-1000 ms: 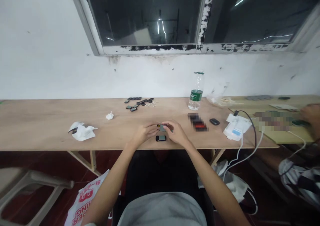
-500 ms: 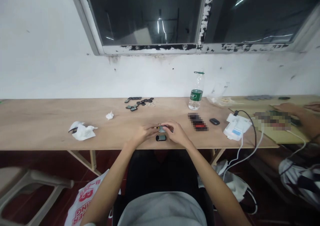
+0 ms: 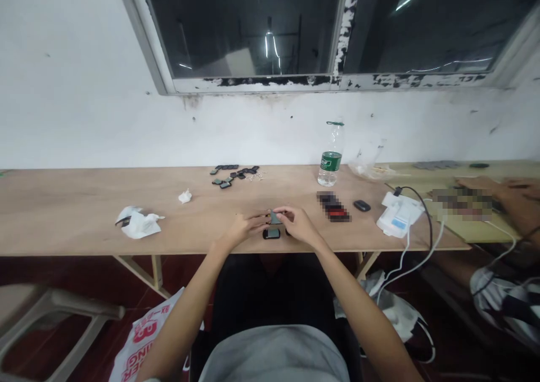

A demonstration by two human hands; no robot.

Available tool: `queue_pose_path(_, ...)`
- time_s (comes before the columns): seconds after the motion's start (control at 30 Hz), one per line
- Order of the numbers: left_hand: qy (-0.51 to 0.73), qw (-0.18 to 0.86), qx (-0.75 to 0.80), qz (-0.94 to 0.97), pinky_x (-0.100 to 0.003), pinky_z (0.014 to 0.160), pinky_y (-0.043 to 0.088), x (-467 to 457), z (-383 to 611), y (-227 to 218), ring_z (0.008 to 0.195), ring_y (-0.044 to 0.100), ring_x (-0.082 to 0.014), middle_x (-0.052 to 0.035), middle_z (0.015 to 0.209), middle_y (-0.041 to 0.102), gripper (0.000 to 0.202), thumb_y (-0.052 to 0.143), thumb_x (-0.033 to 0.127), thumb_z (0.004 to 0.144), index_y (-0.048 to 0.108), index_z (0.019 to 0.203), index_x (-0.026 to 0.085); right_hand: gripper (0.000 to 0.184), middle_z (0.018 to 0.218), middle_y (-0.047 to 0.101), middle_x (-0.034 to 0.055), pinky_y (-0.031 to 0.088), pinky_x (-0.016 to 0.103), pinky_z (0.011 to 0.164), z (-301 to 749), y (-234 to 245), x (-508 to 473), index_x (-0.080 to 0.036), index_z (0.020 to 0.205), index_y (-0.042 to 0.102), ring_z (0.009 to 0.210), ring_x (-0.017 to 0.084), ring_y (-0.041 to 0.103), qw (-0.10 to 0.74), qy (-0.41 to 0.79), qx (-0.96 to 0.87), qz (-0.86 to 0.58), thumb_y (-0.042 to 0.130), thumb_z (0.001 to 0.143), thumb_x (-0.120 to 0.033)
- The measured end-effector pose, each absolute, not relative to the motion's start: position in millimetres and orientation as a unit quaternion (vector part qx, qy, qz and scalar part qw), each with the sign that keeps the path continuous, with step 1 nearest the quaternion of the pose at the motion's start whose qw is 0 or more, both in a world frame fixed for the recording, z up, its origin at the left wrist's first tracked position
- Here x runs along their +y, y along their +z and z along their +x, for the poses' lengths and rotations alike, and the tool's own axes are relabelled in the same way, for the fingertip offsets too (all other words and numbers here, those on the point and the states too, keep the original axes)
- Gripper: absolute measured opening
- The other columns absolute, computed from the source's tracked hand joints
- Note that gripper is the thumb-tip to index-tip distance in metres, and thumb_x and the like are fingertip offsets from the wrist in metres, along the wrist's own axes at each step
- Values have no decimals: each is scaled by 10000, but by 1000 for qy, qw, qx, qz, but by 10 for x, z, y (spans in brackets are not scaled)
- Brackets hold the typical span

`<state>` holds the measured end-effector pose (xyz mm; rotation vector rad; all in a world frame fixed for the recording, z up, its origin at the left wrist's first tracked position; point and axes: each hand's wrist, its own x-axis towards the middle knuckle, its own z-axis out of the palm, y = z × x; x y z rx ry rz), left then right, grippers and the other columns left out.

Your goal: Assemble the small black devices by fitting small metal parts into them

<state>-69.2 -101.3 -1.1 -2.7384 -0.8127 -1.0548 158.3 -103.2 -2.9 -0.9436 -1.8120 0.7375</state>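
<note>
A small grey-green rectangular part (image 3: 275, 218) is being pinched between the left hand (image 3: 248, 228) and right hand (image 3: 298, 225) at the desk's front edge, just above a small black handheld device (image 3: 272, 234), while small black pieces (image 3: 230, 174) are being left lying towards the pale wooden desk (image 3: 84, 213)'s back edge.

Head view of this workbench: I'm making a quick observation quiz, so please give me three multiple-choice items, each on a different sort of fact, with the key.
1. Where does the plastic water bottle stand? A on the wooden table, right of the hands; B on the floor; C on the window sill.
2. What colour is its label? A red; B green; C blue.
3. Where are the left hand and right hand? A both at a small dark device; B resting on a chair; C raised to the window.

Answers: 1 A, it stands on the tabletop near the wall; 2 B, the label shows green; 3 A, both hands are close around it near the table's front edge.
</note>
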Motion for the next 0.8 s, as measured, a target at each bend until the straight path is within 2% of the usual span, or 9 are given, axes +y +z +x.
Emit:
queue_pose_path(0.27, -368, 32, -260, -892, -320, 951, 582, -940, -750, -47, 1071, 716, -190, -71, 1172, 745, 271, 473, 267, 1030, 713, 1144, 210, 241, 1047, 731, 93, 547, 321, 794, 1542, -95, -1000, -175, 1081, 702, 879, 195, 691, 471, 317, -725, -390, 571, 886, -228)
queue_pose_path(0.37, -364, 12, -299, -882, -306, 911, 585, -921, -777, -76, 1010, 730, -182, -52, 1138, 756, 271, 467, 284, 1032, 693, 1168, 219, 248, 1039, 704, 83, 543, 318, 775, 1524, -160, -959, -177, 1095, 674, 859, 188, 677, 478, 311, -721, -394, 568, 878, -232)
queue_pose_path(0.53, -341, 19, -323, -883, -302, 847, 580, -879, -777, -142, 935, 733, -190, -67, 1078, 759, 284, 442, 305, 1033, 693, 1133, 216, 167, 1020, 699, 81, 536, 322, 798, 1476, -234, -927, -181, 984, 680, 899, 196, 660, 479, 301, -725, -392, 567, 882, -250)
queue_pose_path(0.8, -298, 31, -346, -889, -297, 767, 560, -942, -645, -124, 870, 705, -192, -98, 1076, 717, 304, 387, 231, 1026, 650, 1173, 192, 147, 1003, 683, 85, 544, 310, 776, 1427, -273, -934, -176, 934, 694, 873, 186, 656, 484, 299, -724, -391, 582, 878, -252)
